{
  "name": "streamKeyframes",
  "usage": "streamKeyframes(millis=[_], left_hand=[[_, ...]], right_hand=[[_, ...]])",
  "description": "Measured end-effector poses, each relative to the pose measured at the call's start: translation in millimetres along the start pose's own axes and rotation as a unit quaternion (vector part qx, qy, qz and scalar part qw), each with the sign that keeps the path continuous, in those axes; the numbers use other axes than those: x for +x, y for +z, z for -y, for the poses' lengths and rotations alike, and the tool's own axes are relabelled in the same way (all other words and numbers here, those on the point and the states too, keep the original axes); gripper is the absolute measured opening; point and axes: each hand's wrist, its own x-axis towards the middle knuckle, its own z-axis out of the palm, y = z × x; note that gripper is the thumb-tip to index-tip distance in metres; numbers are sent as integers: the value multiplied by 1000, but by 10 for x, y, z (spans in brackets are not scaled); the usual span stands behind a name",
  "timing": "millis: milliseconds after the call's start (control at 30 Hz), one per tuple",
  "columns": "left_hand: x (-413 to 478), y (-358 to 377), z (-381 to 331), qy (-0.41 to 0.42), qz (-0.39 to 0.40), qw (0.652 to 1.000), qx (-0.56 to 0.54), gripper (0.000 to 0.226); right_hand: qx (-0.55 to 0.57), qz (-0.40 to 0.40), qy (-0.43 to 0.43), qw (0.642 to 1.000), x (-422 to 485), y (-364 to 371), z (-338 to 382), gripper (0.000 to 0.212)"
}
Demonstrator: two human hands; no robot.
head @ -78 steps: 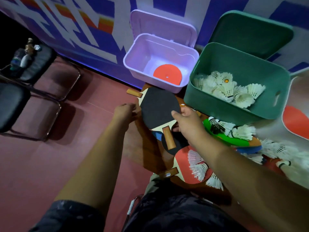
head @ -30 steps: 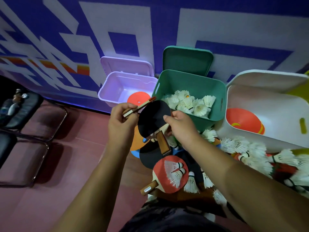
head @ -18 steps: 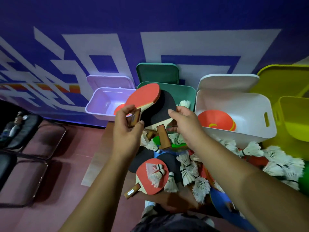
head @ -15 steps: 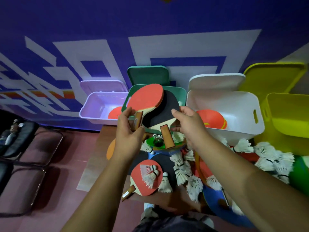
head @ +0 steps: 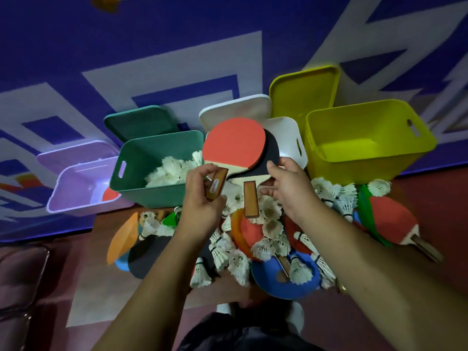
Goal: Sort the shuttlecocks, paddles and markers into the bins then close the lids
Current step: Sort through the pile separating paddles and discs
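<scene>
The patterned wall backs a row of four bins, and their lids lean open against it so that each bin can be filled from above. The yellow bin at the right shows nothing inside from here. The green bin is part filled with shuttlecocks. The lilac bin at the far left has one red disc on its floor. The white bin, between green and yellow, is mostly hidden by two raised paddles. In front of the bins lies the pile not yet sorted: more shuttlecocks strewn over flat ring markers, with a third paddle at its right edge. The red paddle overlaps the front of the black paddle. Both are held up face-on over the white bin, probably stacked so they can go in together. Whether white or yellow is meant for them I cannot tell. The left hand has its fingers curled round the red paddle's handle, a firm carrying grip. The right hand grasps the black paddle at the lower edge of its blade, fingertips on the rubber, leaving the handle hanging free below. That hold looks suited to steadying and aligning the blade rather than to swinging it.
</scene>
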Motion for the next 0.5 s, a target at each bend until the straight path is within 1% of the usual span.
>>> streamKeyframes(millis=[67, 133, 167, 233, 267, 300, 367, 433, 500], left_hand=[[46, 105, 8, -49, 20, 998, -42, 67], [93, 176, 41, -93, 36, 990, -97, 64], [129, 207, 75, -109, 44, 986, -119, 60], [220, 272, 121, -138, 75, 975, -159, 53], [271, 307, 146, -160, 98, 965, -185, 51], [318, 341, 171, -184, 123, 953, -209, 48], [372, 414, 177, -201, 175, 935, -236, 40], [415, 498, 175, -207, 204, 923, -253, 33], [453, 580, 154, -207, 219, 910, -284, 16]], right_hand=[[17, -23, -3, 1000, -42, -167, 28, 4], [31, -50, -6, 998, -62, -315, 29, 7], [37, -68, -5, 997, -75, -375, 26, 18], [42, -103, 4, 994, -112, -473, 29, 51], [42, -113, 4, 993, -145, -511, 35, 61], [44, -119, -2, 992, -189, -539, 51, 64], [35, -137, -9, 990, -267, -593, 94, 62], [27, -180, -6, 983, -297, -668, 132, 57], [34, -226, -1, 974, -332, -768, 186, 49]])
